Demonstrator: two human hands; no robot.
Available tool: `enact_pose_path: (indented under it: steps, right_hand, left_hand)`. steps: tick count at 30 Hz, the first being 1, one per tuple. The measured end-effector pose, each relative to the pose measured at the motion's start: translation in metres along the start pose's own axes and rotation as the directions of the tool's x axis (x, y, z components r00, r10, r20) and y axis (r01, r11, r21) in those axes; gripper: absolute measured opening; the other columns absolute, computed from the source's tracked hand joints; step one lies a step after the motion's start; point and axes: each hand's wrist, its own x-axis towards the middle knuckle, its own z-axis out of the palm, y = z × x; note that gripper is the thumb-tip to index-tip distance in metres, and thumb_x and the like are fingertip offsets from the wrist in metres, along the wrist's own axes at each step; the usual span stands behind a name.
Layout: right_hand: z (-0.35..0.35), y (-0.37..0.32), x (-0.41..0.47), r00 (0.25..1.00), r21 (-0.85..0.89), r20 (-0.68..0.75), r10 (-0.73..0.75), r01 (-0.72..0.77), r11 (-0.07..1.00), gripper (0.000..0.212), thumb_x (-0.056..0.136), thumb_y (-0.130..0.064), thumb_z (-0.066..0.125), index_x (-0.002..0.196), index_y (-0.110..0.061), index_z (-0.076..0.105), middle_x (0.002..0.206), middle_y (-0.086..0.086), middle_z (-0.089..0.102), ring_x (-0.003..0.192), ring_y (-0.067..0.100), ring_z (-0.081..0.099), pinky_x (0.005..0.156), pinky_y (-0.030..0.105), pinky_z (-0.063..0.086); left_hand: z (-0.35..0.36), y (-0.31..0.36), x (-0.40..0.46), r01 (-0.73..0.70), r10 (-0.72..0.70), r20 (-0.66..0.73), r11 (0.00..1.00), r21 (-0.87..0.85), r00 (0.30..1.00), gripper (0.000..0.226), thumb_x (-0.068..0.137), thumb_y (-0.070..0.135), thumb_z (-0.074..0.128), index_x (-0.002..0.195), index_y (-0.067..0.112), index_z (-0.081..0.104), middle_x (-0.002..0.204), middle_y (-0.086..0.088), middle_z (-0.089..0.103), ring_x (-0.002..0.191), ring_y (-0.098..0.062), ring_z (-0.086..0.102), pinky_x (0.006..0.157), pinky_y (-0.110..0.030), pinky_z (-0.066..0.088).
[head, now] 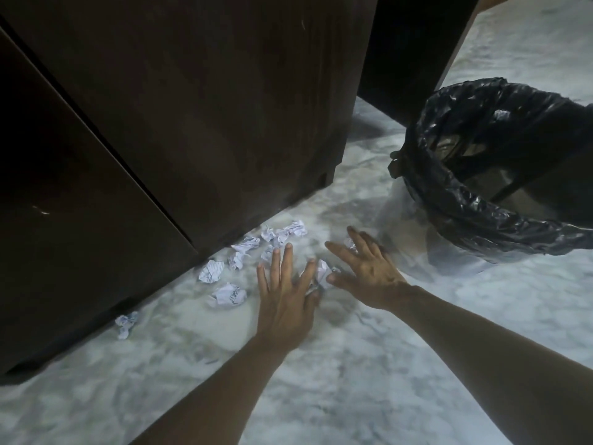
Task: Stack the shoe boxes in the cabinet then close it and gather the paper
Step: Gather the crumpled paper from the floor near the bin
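Several crumpled white paper balls lie on the marble floor along the foot of the dark wooden cabinet [192, 107], whose doors are shut. One ball [228, 294] sits left of my left hand [285, 293], another [211, 270] nearer the cabinet, and one [126, 323] lies apart at the left. Both my hands are flat over the floor with fingers spread. A paper ball [323, 273] lies between them, touched by the thumbs. Under the fingers of my right hand [369, 274] a further small ball [349, 244] shows. No shoe boxes are visible.
A bin lined with a black plastic bag [481, 194] stands at the right, close to my right hand, tilted toward me in this view. Clear plastic lies at its base. The grey-white marble floor [353, 380] spreads in front of the cabinet.
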Motion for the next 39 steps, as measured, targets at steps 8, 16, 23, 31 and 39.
enact_pose_path:
  steps: [8,16,23,31,39]
  right_hand:
    - [0.02,-0.005,-0.007,0.985,-0.075,-0.119,-0.126,0.118,0.99,0.038,0.089,-0.045,0.041,0.126,-0.041,0.048,0.154,0.009,0.03,0.141,0.028,0.029,0.105,0.051,0.029]
    - [0.028,0.004,-0.036,0.981,-0.069,-0.181,-0.071,0.059,0.996,0.056,0.086,-0.057,0.035,0.138,-0.037,0.04,0.156,0.009,0.029,0.143,0.032,0.028,0.112,0.059,0.025]
    - [0.032,-0.006,-0.038,0.99,-0.061,-0.138,-0.018,0.01,0.998,0.085,0.076,-0.083,0.029,0.151,-0.045,0.015,0.161,0.007,0.015,0.148,0.025,0.013,0.118,0.047,0.013]
    - [0.04,-0.009,-0.028,0.971,-0.203,-0.17,-0.168,0.132,0.97,0.046,0.091,-0.055,0.032,0.132,-0.039,0.047,0.147,0.006,0.045,0.131,0.031,0.045,0.102,0.052,0.038]
    - [0.054,0.005,-0.046,0.9,-0.197,-0.379,-0.216,0.15,0.969,0.03,0.092,-0.049,0.041,0.1,-0.027,0.06,0.1,0.004,0.059,0.077,0.027,0.059,0.053,0.034,0.053]
  left_hand:
    - [-0.012,-0.026,0.004,0.005,-0.004,-0.018,0.999,0.048,1.0,0.047,0.087,0.029,0.039,0.128,0.017,0.061,0.144,-0.017,0.047,0.14,-0.041,0.03,0.111,-0.062,0.019]
    - [-0.03,-0.035,-0.035,0.195,-0.182,-0.25,0.981,0.027,0.951,0.065,0.079,0.05,0.058,0.135,0.016,0.054,0.15,-0.019,0.036,0.142,-0.042,0.023,0.113,-0.061,0.015]
    - [-0.022,-0.039,-0.035,0.278,-0.282,-0.084,0.959,-0.059,0.956,0.095,0.071,0.08,0.049,0.145,0.021,0.041,0.155,-0.017,0.026,0.142,-0.041,0.022,0.107,-0.06,0.025]
    - [-0.01,-0.037,-0.008,0.079,-0.079,0.003,0.997,0.008,0.997,0.074,0.084,0.068,0.045,0.147,0.03,0.037,0.16,-0.015,0.012,0.141,-0.04,0.023,0.108,-0.052,0.028]
    - [-0.013,-0.031,-0.014,0.013,-0.013,-0.054,1.0,0.008,0.998,0.035,0.08,0.049,0.052,0.104,0.026,0.063,0.119,-0.01,0.052,0.091,-0.029,0.054,0.07,-0.038,0.049]
